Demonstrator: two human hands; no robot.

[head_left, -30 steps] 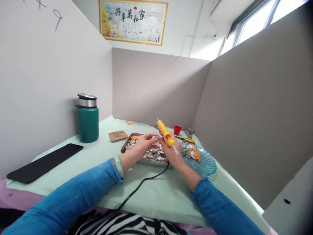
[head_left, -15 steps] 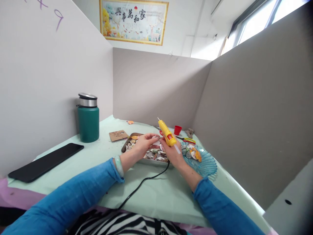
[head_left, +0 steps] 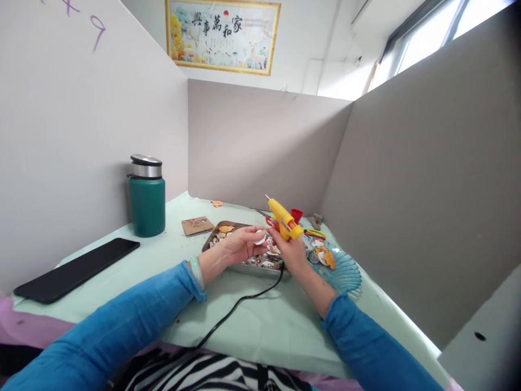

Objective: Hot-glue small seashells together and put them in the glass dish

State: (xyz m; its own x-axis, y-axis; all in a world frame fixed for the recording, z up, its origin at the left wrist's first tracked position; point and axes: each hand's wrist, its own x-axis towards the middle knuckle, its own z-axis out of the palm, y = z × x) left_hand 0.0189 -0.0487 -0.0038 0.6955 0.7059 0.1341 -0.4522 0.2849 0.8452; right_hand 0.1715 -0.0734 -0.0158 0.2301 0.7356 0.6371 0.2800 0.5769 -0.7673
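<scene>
My right hand (head_left: 292, 252) is wrapped round a yellow glue gun (head_left: 285, 220), its nozzle pointing up and to the left. Its black cord (head_left: 234, 309) trails back over the table toward me. My left hand (head_left: 240, 245) pinches a small white shell (head_left: 260, 237) just left of the gun, above a metal tray (head_left: 222, 224) filled with several shells. Both hands hover over the tray's near edge.
A blue shell-shaped glass dish (head_left: 345, 270) with shells lies right of the tray. A green flask (head_left: 147, 197) and a black phone (head_left: 75, 269) sit at the left. A brown card (head_left: 197, 225), red cup (head_left: 297, 214) and scissors (head_left: 314, 233) lie farther back. Partition walls enclose the table.
My left hand has turned palm-up and lifted the white shell out of the tray. The glue gun has shifted slightly right and tilted.
</scene>
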